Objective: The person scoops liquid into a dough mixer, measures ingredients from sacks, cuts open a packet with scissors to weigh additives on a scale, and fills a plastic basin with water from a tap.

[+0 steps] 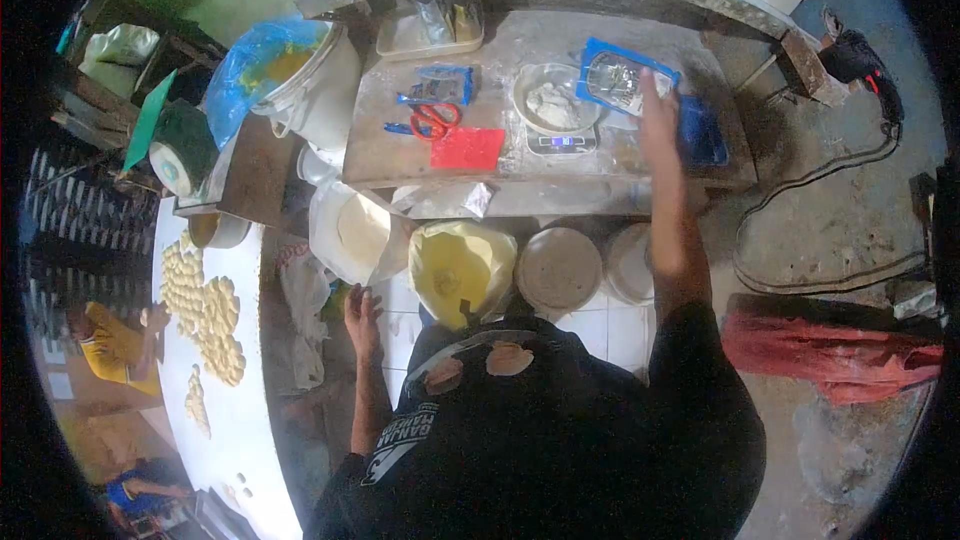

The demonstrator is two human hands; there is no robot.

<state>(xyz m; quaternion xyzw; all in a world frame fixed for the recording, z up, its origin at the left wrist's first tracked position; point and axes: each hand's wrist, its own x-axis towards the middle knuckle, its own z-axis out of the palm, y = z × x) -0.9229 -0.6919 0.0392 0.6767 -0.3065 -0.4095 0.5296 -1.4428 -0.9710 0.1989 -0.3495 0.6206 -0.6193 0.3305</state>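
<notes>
My right hand [657,110] grips the edge of a blue-edged plastic packet [612,78], tilted above the right side of the worktable. Just left of the packet, a round bowl [530,98] with white powder stands on a digital scale [562,143] whose display is lit. Low at the left, my left hand [362,318] is empty with its fingers apart, close to an open bag of pale powder [352,230]. A dark blue packet [703,130] lies right of my right hand.
Red scissors [434,123], another blue packet [442,86] and a red sheet [468,149] lie on the worktable [480,165]. A yellow-lined bucket [462,265] and lidded tubs [560,270] stand before me. Left, a person in yellow [112,348] is beside a white table [225,430] with dough pieces [215,310].
</notes>
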